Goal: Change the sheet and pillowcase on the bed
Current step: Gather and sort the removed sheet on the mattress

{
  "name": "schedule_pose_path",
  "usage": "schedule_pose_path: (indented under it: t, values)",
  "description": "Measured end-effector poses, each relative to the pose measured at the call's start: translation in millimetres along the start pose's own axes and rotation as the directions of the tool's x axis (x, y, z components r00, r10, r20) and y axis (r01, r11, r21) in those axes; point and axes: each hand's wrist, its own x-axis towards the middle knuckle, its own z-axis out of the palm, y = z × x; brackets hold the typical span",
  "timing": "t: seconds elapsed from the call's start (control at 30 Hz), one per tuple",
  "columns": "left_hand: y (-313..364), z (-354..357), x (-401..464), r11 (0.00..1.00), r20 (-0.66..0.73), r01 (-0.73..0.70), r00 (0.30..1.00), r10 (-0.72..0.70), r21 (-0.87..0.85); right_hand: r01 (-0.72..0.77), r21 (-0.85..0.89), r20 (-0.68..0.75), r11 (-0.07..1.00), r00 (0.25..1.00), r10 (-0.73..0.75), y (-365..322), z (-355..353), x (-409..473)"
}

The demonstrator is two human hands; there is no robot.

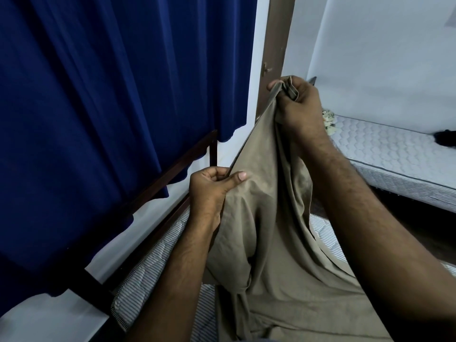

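Sheet of tan cloth fills the middle and lower middle of the frame, gathered up off the striped mattress beneath it and trailing down to the bottom edge.

At far left a dark blue curtain hangs over a dark wooden bed frame, and the mattress edge shows just below that rail.

At centre the left hand pinches the sheet's edge, thumb on top and fingers curled behind, low and close to the body. From that grip a taut hem runs up and to the right to the right hand at upper centre, whose fingers are closed round a bunched corner or fold. The stretched edge thus lies diagonally between the two hands, with the rest of the cloth hanging below and right of it. The left hand is nearer the mattress, so it looks better placed to lead the edge down towards the near corner.

Whether this is the fresh sheet or the old one cannot be told, nor which corner the right hand holds. Both forearms hide parts of the cloth.

At right a second mattress, quilted and bare, lies against a pale wall, with a small patterned bundle and a dark object on it too unclear to name.
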Motion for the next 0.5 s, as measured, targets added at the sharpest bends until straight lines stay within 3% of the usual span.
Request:
schedule_pose_path:
  t: [0.1,0.2,0.4,0.5]
  values:
    - [4,2,-4,0.994,0.044,0.073,0.997,-0.07,-0.076,-0.031,-0.008,-0.02,0.999,0.999,0.031,1,-4,3]
    - [0,1,-1,0.996,-0.024,0.051,0.998,-0.053,-0.071,-0.042,-0.011,-0.006,0.999,0.999,0.042,3,-4,3]
    - [-8,-2,2,0.992,-0.092,-0.076,0.992,0.086,0.101,-0.051,0.016,0.007,0.999,0.999,0.051,9,-4,3]
    - [-8,-3,5,0.972,-0.029,-0.064,0.997,0.073,0.225,-0.041,0.032,0.026,0.999,0.999,0.04,12,-4,4]
